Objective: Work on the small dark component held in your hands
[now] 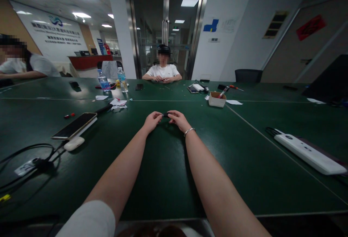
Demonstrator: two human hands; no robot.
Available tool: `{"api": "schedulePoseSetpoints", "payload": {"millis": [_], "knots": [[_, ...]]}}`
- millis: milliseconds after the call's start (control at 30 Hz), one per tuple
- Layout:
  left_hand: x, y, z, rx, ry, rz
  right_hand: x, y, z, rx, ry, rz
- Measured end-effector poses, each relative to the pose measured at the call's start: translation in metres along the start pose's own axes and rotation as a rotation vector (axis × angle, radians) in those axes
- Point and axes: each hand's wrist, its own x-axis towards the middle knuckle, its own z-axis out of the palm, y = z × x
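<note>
Both my arms reach forward over a dark green table (168, 171). My left hand (152, 120) and my right hand (177, 119) meet at the middle of the table, fingers pinched together on a small dark object (165, 114) held between them. The object is too small to name. A thin bracelet sits on my right wrist.
A phone (74, 125) on a white block, a white case (74, 143) and black cables (27, 161) lie at the left. A white power strip (310, 153) lies at the right. A small cardboard box (216, 99), water bottles (122, 79) and papers stand farther off. One person sits opposite, another at far left.
</note>
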Motion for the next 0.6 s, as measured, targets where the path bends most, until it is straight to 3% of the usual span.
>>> {"api": "schedulePoseSetpoints", "payload": {"millis": [333, 600], "knots": [[0.003, -0.0089, -0.0018, 0.004, 0.012, 0.131, 0.0012, -0.0007, 0.002, 0.0, 0.029, 0.054], [0.0037, -0.0066, 0.0006, -0.026, 0.028, -0.014, 0.0002, -0.0011, 0.0021, -0.016, 0.029, 0.04]]}}
